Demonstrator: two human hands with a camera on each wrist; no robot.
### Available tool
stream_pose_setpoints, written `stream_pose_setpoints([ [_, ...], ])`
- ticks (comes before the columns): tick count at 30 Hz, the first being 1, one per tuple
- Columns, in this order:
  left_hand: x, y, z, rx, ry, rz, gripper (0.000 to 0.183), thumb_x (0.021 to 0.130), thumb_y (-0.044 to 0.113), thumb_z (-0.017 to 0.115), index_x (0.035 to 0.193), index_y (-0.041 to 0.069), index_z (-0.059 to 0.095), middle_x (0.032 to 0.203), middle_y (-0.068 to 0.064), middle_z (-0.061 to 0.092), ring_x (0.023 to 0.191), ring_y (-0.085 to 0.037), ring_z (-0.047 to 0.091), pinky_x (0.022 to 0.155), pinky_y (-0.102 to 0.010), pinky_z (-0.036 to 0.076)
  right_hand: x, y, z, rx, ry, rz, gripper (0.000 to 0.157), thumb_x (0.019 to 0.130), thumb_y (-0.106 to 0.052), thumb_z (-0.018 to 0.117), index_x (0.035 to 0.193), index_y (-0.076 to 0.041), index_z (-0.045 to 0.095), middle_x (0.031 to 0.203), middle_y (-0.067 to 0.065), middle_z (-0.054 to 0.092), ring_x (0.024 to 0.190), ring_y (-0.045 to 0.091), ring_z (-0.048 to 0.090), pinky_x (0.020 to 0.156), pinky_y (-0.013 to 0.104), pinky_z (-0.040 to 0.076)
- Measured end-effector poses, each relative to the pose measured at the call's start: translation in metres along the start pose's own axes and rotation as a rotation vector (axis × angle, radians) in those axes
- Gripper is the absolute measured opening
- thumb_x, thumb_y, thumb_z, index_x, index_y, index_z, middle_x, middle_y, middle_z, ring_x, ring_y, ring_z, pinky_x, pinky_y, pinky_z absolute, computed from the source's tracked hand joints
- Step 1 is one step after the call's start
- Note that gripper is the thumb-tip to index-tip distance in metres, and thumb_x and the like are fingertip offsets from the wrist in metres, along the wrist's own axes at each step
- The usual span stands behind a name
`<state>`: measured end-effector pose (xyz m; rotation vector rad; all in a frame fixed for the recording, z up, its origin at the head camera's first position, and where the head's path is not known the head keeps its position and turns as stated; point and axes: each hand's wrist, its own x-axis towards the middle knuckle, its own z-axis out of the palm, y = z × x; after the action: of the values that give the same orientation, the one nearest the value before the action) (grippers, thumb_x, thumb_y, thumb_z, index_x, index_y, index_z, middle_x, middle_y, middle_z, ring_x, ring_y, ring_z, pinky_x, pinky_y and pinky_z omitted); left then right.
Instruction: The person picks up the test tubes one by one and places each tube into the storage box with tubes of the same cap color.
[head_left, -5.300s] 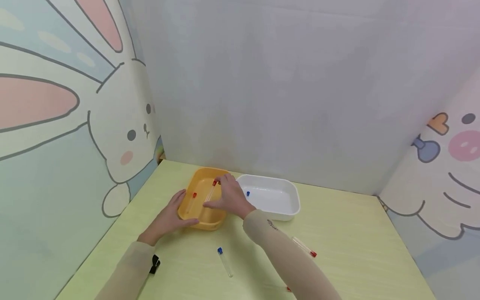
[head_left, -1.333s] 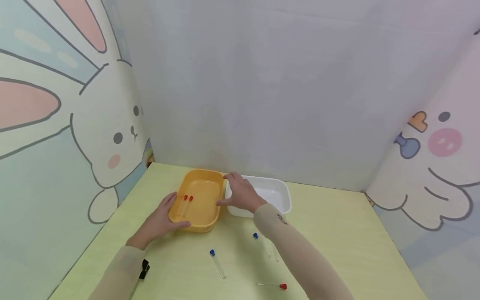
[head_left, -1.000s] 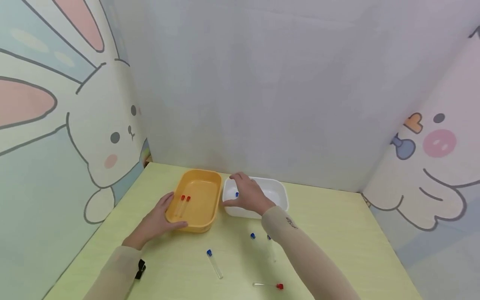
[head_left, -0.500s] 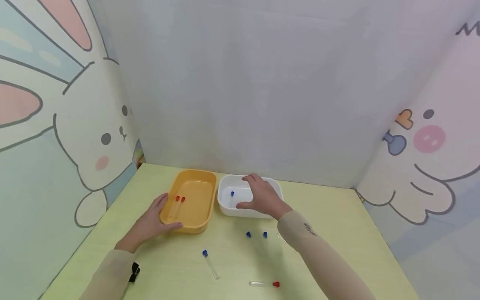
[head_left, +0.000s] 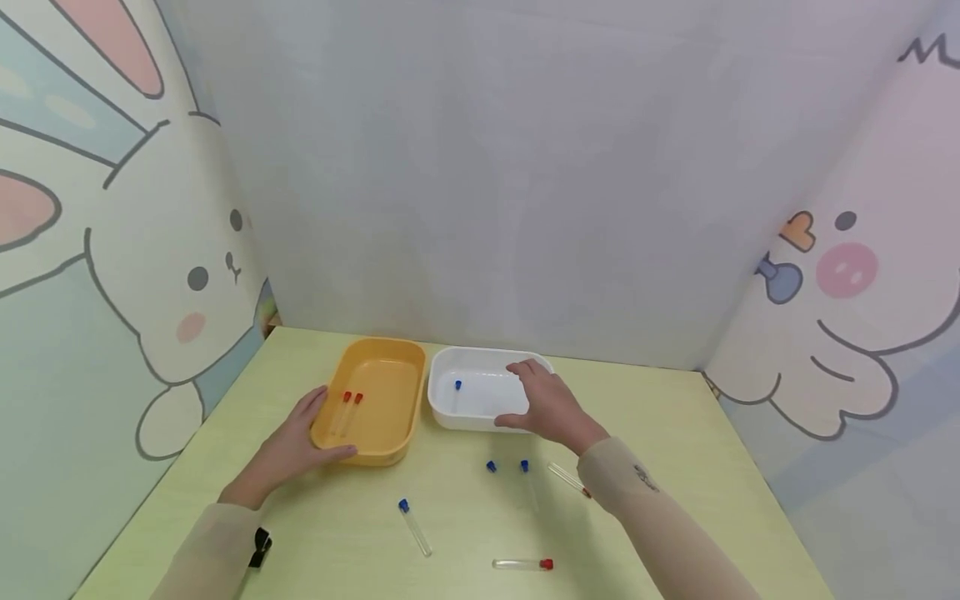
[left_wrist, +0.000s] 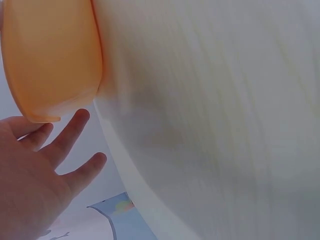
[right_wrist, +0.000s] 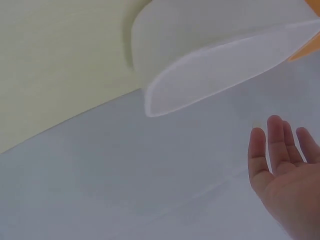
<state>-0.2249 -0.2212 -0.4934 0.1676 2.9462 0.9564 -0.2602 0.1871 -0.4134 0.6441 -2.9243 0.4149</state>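
Note:
My left hand (head_left: 288, 450) rests at the near-left corner of the orange tray (head_left: 386, 400), thumb along its front rim, other fingers at its left side. Those fingers look straight and spread in the left wrist view. Two red-capped test tubes (head_left: 352, 412) lie side by side inside that tray. Above the right part of the white tray (head_left: 487, 402) hovers my right hand (head_left: 553, 410), holding nothing, its thumb and fingers apart. One blue-capped test tube (head_left: 458, 386) lies in the white tray. In the right wrist view, my right hand's fingers (right_wrist: 276, 142) extend beyond the tray's rim.
Several capped tubes lie loose on the table: a blue-capped tube (head_left: 415, 527) at front, blue caps (head_left: 491, 467) mid-table, a red-capped tube (head_left: 523, 565) nearer, another red-capped tube (head_left: 568, 479) by the right sleeve. A black clip-like item (head_left: 260, 547) sits beside the left sleeve.
Earlier my right hand held a red-capped test tube over the orange tray; that tube now lies inside it. My emptied right hand has moved right, over the white tray. The left hand stays at the tray.

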Motion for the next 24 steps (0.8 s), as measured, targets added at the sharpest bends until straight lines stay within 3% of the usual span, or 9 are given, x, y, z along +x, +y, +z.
stream_pose_setpoints([
  [13, -0.001, 0.0, 0.0, -0.008, 0.006, -0.002, 0.12, 0.069, 0.063, 0.075, 0.154, 0.006, 0.012, 0.159, -0.019, 0.014, 0.138, -0.048, 0.029, 0.104, -0.069, 0.034, -0.037, 0.028, 0.009, 0.053, 0.02, 0.069, 0.079, 0.073, -0.047, 0.08, 0.132, -0.006, 0.05, 0.131, 0.009, 0.055, 0.112, 0.027, 0.058, 0.097, 0.049, 0.048],
  [24, 0.0, 0.001, 0.0, -0.013, 0.0, -0.005, 0.12, 0.069, 0.063, 0.075, 0.154, 0.006, 0.012, 0.159, -0.018, 0.014, 0.139, -0.048, 0.028, 0.105, -0.068, 0.033, -0.071, 0.047, 0.018, 0.104, 0.021, 0.15, 0.071, 0.073, -0.042, 0.081, 0.128, -0.008, 0.053, 0.123, 0.006, 0.058, 0.105, 0.022, 0.06, 0.09, 0.042, 0.052],
])
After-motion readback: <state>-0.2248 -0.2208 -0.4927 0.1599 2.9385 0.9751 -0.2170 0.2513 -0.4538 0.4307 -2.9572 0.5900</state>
